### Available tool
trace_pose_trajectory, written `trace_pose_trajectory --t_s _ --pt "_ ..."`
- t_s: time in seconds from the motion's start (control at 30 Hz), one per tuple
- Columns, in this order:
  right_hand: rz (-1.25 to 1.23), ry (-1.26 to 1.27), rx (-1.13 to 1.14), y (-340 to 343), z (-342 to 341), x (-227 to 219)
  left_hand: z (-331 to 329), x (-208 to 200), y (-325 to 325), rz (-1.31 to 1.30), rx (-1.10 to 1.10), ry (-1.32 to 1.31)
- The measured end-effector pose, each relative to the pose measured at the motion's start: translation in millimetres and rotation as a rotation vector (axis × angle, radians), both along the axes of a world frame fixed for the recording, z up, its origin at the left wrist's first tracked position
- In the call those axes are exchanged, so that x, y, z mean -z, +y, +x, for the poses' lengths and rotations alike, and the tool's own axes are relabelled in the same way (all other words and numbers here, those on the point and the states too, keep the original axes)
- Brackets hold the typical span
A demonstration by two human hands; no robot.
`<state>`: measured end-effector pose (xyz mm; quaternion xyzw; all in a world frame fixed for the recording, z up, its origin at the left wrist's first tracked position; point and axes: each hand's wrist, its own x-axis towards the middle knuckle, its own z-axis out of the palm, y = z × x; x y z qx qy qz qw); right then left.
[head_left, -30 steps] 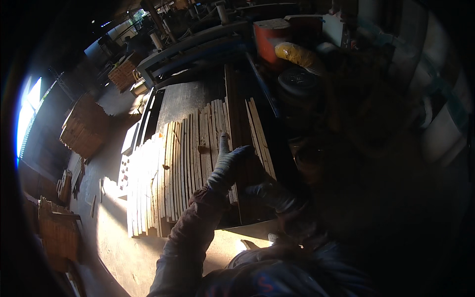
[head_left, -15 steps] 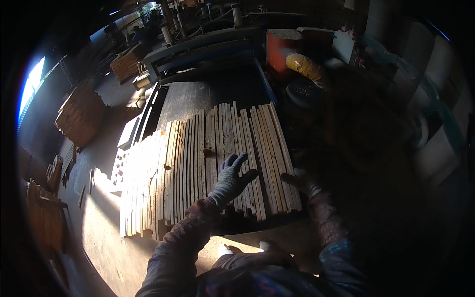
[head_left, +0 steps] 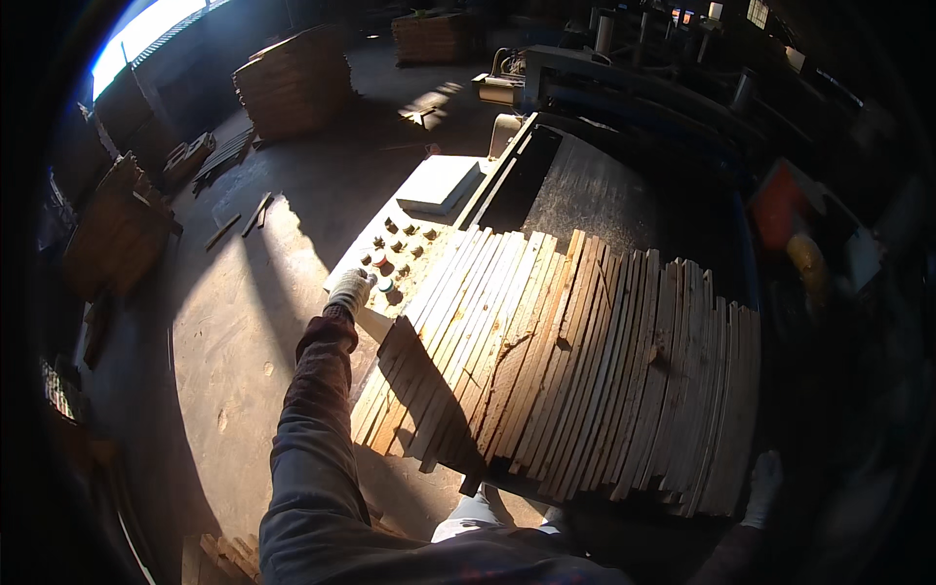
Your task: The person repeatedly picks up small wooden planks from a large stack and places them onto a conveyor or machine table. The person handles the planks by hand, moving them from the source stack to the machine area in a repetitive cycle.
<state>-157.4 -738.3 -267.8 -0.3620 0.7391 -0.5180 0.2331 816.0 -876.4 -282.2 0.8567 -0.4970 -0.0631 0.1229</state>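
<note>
My left hand [head_left: 351, 290], in a pale knit glove, is at the near left corner of a control panel [head_left: 398, 300]. Its fingers are curled in at the panel's dark knobs, and what they grip is hidden. Red and green buttons [head_left: 386, 285] sit just beside it. Wooden strips [head_left: 585, 361] lie side by side across the machine bed, their near ends uneven. My right hand [head_left: 763, 487], also gloved, is in shadow off the strips' right side, dimly seen with its fingers stretched out and nothing visible in them.
Behind the strips is the dark, worn machine bed [head_left: 595, 190], with a frame and cylinders [head_left: 604, 34] across its far end. A white box [head_left: 439, 183] rests on the panel. Wood stacks [head_left: 297, 83] stand on the floor at left. At right is a yellow hose [head_left: 807, 268].
The view has swung left. My left hand has gone from over the strips to the control panel, its fingers now curled. My right hand is now lower, beside the strips' near right corner.
</note>
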Motion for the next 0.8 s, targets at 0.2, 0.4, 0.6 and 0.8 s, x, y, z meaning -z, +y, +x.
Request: trace_pose_trajectory --t_s 0.2,0.4,0.6,0.8 --pt "0.058 0.049 -0.051 51.3 86.2 -99.5 -23.7 112.4 -92.2 0.122 -0.025 0.064" --pt "0.184 -0.044 -0.14 28.1 156.2 -114.7 69.2 96.2 -66.2 -0.006 -0.073 0.391" --pt "0.038 0.006 -0.094 59.5 96.8 -98.6 -3.9 42.8 -30.3 -0.435 -0.081 1.071" --pt "0.034 0.032 -0.193 18.3 71.7 -130.2 -78.6 -48.7 67.2 -0.741 -0.034 1.05"
